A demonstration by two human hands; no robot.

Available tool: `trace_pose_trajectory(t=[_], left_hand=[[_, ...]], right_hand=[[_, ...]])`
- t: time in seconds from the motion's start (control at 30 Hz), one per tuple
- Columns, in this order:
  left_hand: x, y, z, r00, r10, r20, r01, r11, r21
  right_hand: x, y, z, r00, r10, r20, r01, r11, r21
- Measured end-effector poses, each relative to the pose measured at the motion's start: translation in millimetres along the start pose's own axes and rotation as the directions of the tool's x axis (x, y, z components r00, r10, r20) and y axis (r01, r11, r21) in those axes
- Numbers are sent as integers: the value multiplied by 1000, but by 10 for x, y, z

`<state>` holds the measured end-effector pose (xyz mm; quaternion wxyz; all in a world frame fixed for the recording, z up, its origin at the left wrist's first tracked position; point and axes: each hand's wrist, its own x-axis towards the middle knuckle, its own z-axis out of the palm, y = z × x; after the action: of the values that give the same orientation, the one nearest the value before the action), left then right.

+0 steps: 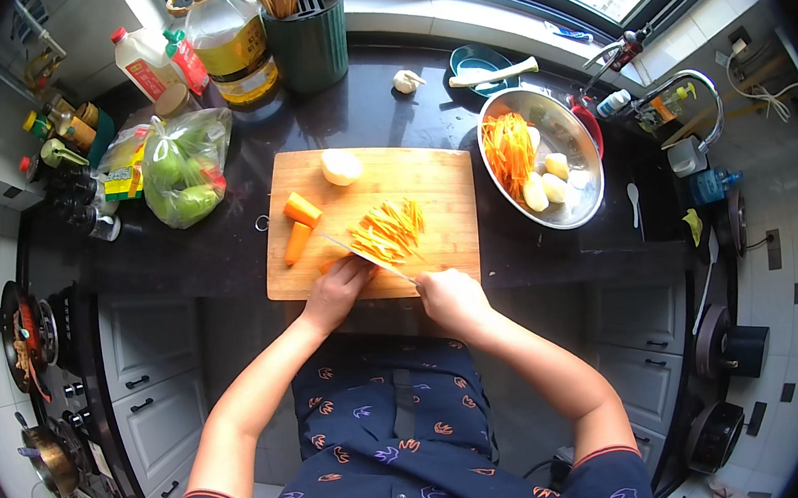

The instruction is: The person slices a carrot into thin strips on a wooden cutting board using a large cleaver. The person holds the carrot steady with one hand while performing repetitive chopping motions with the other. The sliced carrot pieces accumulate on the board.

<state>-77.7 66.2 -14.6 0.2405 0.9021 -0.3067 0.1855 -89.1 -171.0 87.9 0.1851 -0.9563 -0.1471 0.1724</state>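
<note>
On a wooden cutting board (450, 180), my right hand (453, 300) is wrapped round the handle of a kitchen knife (371, 257). Its blade slants toward the far left, along the near side of a pile of carrot strips (392, 228). Curled fingertips of my left hand (334, 293) press down a carrot piece (327, 267) beside the blade, mostly hidden under them. Two larger carrot chunks (301, 210) lie further left on the board. A peeled potato (342, 166) rests near the board's far edge.
To the right stands a metal bowl (588, 156) with carrot shreds and several peeled potatoes. Behind it are a teal dish (467, 60) and garlic (408, 81). A bag of green vegetables (182, 174), an oil jug (227, 43) and a utensil holder (310, 49) stand at the back left.
</note>
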Motion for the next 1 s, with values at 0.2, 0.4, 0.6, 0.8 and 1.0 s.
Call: trace_pose_trajectory(t=[0.2,0.4,0.6,0.8,1.0], left_hand=[[17,22,-74,994,-46,94,45,999,20],[17,-8,-97,997,-22,75,25,999,-26],[5,-18,-88,998,-6,58,9,999,-50],[-5,-7,-42,1000,-18,14,18,999,-51],[-23,-22,-28,999,-27,23,28,998,-53]], right_hand=[[237,14,254,1000,19,-21,-19,1000,1],[163,67,70,998,3,-55,3,994,110],[12,52,-149,1000,18,3,-18,999,40],[-64,52,-171,999,-14,31,14,1000,-1],[-59,-11,-50,1000,-8,5,8,1000,-29]])
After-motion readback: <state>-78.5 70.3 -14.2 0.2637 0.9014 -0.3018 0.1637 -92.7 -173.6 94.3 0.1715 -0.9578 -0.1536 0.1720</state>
